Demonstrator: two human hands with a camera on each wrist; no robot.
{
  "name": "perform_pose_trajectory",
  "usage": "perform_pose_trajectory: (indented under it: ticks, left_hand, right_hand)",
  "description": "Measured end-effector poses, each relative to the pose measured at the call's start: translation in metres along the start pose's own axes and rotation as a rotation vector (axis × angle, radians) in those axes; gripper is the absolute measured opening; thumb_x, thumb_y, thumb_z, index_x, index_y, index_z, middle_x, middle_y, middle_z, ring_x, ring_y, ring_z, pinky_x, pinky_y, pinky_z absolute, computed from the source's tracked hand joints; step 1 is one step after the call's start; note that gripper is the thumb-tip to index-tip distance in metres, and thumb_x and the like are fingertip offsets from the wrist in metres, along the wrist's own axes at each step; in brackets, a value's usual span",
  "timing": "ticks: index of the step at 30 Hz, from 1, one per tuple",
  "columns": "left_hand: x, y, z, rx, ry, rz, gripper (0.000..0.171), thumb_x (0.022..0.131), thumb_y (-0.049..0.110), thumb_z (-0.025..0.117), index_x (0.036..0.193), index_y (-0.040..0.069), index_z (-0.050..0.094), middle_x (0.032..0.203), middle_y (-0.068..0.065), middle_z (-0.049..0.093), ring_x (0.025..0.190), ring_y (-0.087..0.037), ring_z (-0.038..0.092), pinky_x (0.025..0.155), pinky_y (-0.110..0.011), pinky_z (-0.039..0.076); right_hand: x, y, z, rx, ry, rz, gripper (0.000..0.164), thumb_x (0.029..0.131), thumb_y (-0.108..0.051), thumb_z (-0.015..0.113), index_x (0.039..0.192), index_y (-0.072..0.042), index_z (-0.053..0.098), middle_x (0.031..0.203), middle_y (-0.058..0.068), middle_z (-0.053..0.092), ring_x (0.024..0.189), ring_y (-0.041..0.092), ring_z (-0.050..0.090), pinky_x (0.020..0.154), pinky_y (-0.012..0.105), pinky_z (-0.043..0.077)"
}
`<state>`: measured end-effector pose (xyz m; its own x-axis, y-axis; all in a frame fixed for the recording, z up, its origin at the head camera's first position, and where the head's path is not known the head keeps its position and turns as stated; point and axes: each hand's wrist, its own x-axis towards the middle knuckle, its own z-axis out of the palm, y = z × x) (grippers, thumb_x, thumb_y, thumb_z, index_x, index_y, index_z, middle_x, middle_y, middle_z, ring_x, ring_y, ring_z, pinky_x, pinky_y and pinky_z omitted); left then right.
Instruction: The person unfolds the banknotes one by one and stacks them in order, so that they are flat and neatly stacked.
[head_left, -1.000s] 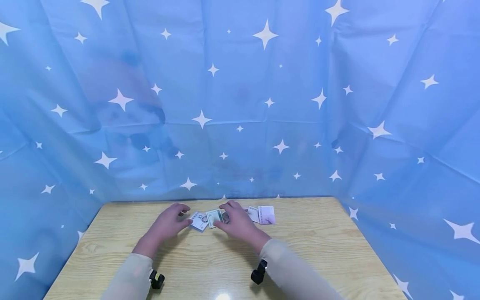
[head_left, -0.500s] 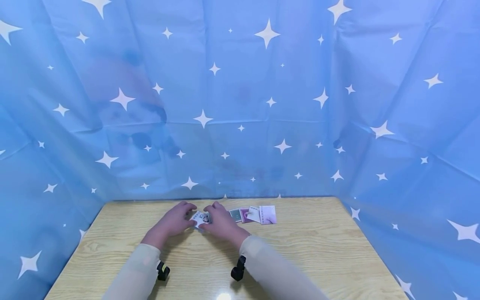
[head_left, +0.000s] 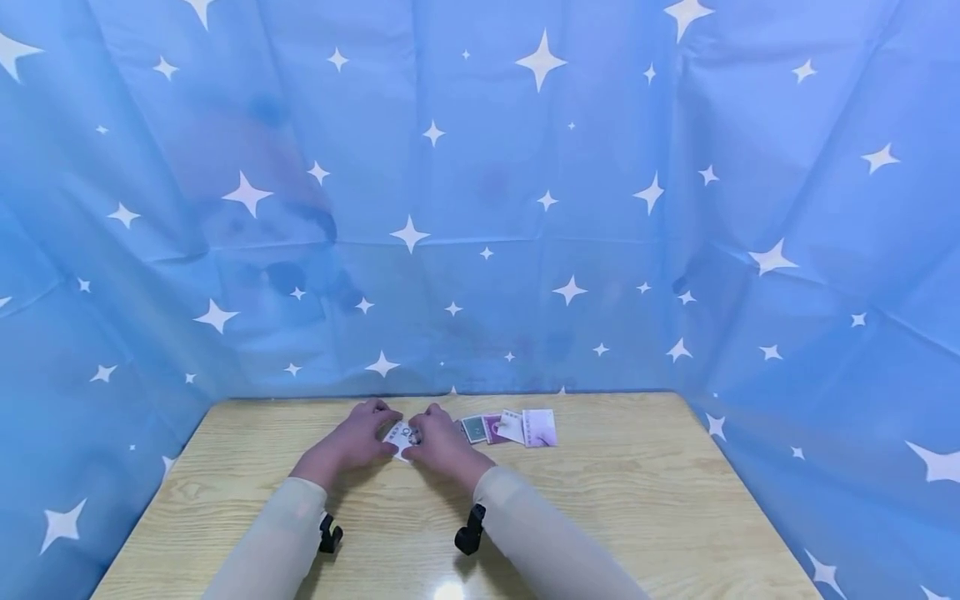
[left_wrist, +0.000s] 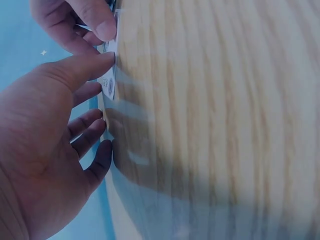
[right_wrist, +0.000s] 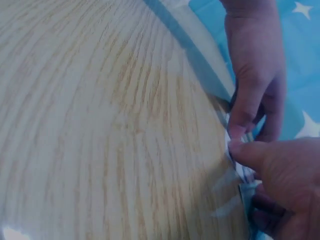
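Both hands meet over a small, pale printed note, like a folded banknote, near the table's far edge. My left hand holds its left side between thumb and forefinger; the other fingers spread loosely in the left wrist view. From the right, my right hand holds the other side, its thumb close to the left thumb. Fingers cover much of the note, so whether another lies beneath cannot be told. Right of the hands is a row of similar pieces: green, purple, white and lilac.
The light wood-grain table ends just behind the notes. A blue curtain with white stars hangs behind and at both sides. Black wrist cameras sit under both forearms.
My right hand has moved left from the cream-green note's former place to the pale note. That cream-green note is no longer visible there. My left hand has shifted slightly right.
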<state>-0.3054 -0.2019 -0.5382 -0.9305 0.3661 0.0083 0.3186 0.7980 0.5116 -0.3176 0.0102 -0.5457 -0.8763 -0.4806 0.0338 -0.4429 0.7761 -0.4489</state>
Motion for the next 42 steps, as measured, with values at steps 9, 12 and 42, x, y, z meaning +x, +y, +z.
perform_pose_trajectory:
  ticks: [9,12,42]
  left_hand:
    - [0.006,-0.001,-0.003,-0.048,-0.016,-0.008,0.051,0.091,0.02,0.09,0.138,0.013,0.071,0.149,-0.019,0.052,0.144,-0.047,0.045,0.118,-0.071,0.04]
    - [0.009,0.002,-0.006,-0.082,-0.023,-0.017,0.049,0.088,0.017,0.091,0.132,0.011,0.071,0.144,-0.018,0.053,0.142,-0.046,0.046,0.118,-0.068,0.04]
    - [0.017,0.012,-0.012,-0.148,-0.127,-0.023,0.05,0.081,0.006,0.093,0.125,0.001,0.068,0.113,-0.01,0.065,0.103,-0.025,0.061,0.098,-0.049,0.054]
  right_hand:
    - [0.003,0.0,-0.003,0.055,-0.003,0.021,0.057,0.091,-0.032,0.093,0.138,-0.007,0.073,0.114,0.002,0.058,0.097,0.013,0.057,0.092,0.036,0.049]
    - [0.003,0.0,-0.004,0.062,-0.004,0.025,0.056,0.092,-0.032,0.093,0.138,-0.007,0.073,0.114,0.001,0.058,0.097,0.013,0.056,0.092,0.037,0.047]
    - [0.003,-0.002,-0.006,0.112,-0.02,0.035,0.051,0.087,-0.028,0.097,0.127,-0.006,0.074,0.113,0.003,0.057,0.098,0.016,0.056,0.094,0.04,0.049]
